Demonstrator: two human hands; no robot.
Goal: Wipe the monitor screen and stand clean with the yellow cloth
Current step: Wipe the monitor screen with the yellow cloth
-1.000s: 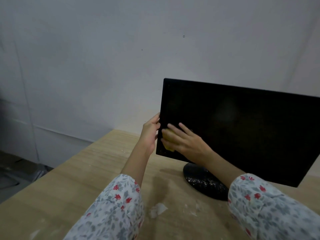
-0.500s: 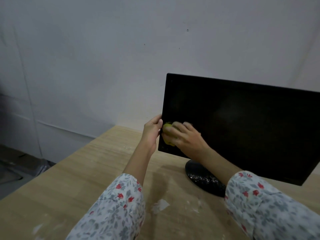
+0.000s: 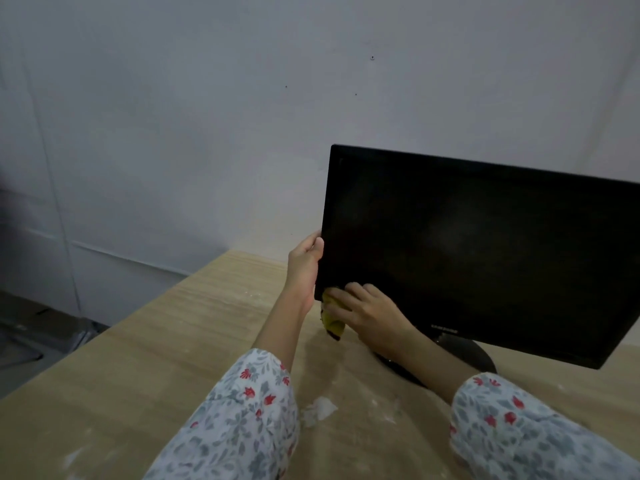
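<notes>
right hand (image 3: 372, 315) presses yellow cloth (image 3: 333, 320) on monitor (image 3: 485, 244) corner.

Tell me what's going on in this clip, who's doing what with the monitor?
A person is cleaning a black monitor that stands on a wooden table. The left hand grips the screen's left edge to steady it. The right hand presses a yellow cloth against the lower left corner of the screen, part of it hanging below the bezel. The round stand is not being touched.

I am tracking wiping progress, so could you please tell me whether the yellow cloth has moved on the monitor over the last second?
Yes. The crumpled yellow cloth slid down the black flat monitor to its lower-left corner.
</notes>
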